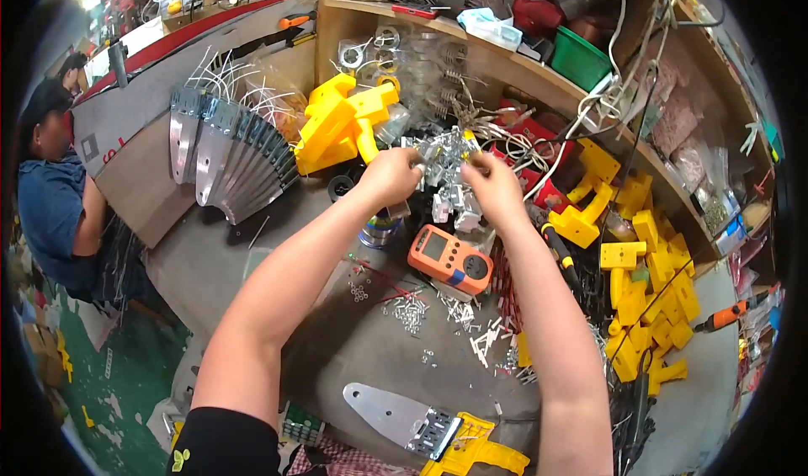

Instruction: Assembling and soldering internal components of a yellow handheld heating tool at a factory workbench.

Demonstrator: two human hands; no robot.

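Gripping a shiny silver stamped-metal bracket cluster (pixel 444 158), left hand (pixel 390 175) and right hand (pixel 495 183) pinch it closed-fingered mid-fitting; aligning parts likely needs steady, careful pressure.

Small shiny metal bracket assy (pixel 443 152), silver w/ bent tabs & holes, held up off the bench, pinched from both sides approx level. More same silver pieces (pixel 454 205) hang/pile just below it, above the orange meter. Details too small to tell.

Shiny stamped metal brackets (pixel 444 158) — beside glossy yellow plastic housings (pixel 343 122) — on a dull grey worktop (pixel 210 257).
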